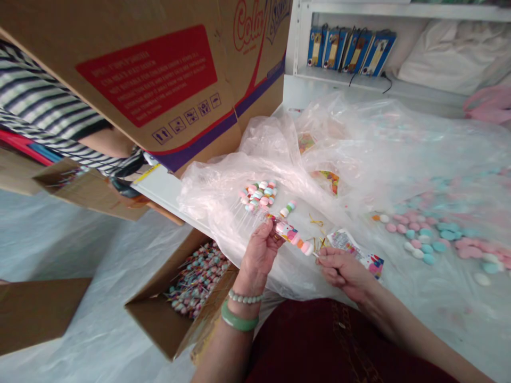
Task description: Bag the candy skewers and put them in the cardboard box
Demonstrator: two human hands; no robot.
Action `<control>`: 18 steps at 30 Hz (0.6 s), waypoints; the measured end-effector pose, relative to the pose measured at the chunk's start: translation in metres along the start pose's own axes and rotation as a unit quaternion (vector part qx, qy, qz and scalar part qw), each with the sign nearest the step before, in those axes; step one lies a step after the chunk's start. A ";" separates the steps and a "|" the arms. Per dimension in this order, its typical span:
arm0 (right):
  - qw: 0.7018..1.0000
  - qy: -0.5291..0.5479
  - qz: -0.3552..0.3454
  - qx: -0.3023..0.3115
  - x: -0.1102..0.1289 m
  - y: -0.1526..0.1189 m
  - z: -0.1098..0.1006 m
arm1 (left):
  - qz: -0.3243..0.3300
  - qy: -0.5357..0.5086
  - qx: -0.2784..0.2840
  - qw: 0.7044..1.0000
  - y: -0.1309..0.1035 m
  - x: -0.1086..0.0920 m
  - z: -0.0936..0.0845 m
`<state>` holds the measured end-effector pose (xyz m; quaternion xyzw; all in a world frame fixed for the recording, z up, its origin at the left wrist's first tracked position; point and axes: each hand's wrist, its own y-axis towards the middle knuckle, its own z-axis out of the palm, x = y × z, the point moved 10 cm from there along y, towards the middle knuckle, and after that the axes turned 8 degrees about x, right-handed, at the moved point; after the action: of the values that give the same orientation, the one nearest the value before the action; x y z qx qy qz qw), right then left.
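- Between both hands, above the covered table: one marshmallow stick (306,248), tilted, far end inside a printed wrapper (284,230).
- At the far end: left hand (261,247), pinching the printed wrapper between thumb and fingers; one beaded bracelet (245,298), one green bangle (239,317).
- At the bare stick end: right hand (344,268), pinching the stick; curled fingers partly hidden.
- Beyond the left hand: one cluster of marshmallow sticks (258,195), too bunched for counting; one separate stick (288,208) beside.
- Near the right hand: gold ties (322,242) and printed packets (373,264), counts unclear.
- Farther right: loose sweets (423,234), pink, blue and white, dozens; some blurred beneath plastic sheeting (235,170).
- Underneath: white table (170,194), mostly covered.
- Left: one large carton (191,69), top cut off; one striped sleeve (48,96), co-worker's hand hidden.
- On the floor: three smaller cartons (149,314), one heaped with sticks.
- Background: one white shelf (319,73), four blue packs (377,56), one white sack (443,58).
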<state>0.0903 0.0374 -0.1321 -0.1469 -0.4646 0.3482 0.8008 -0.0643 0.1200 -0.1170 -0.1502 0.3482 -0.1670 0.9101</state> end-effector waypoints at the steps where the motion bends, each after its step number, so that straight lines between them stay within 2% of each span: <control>1: 0.998 -0.043 -0.029 -0.032 0.006 -0.001 -0.005 | -0.011 -0.002 0.003 1.000 0.000 0.001 0.001; 3: 0.987 -0.122 -0.072 -0.080 0.018 -0.005 -0.008 | -0.021 0.001 0.013 1.000 0.001 0.003 0.005; 6: 0.982 -0.148 -0.075 -0.091 0.020 -0.006 -0.005 | 0.000 0.004 0.041 0.999 0.002 0.003 0.014; 8: 0.990 -0.111 -0.058 -0.071 0.015 -0.003 0.000 | 0.009 0.007 0.064 0.998 0.002 0.006 0.022; 11: 1.000 -0.021 -0.020 -0.006 0.006 0.004 0.014 | -0.017 0.014 0.077 0.997 0.000 0.019 0.028; 15: 0.987 0.108 0.061 0.102 -0.010 0.013 0.040 | -0.032 0.009 0.067 0.997 -0.003 0.026 0.031; 16: 0.985 0.117 0.065 0.108 -0.010 0.016 0.043 | -0.025 0.008 0.065 0.998 -0.004 0.025 0.031; 18: 0.993 0.089 0.032 0.076 -0.004 0.022 0.039 | -0.016 0.012 0.058 0.998 -0.004 0.024 0.030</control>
<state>0.0466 0.0466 -0.1268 -0.1305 -0.3584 0.3938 0.8363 -0.0278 0.1116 -0.1075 -0.1001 0.3462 -0.2030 0.9104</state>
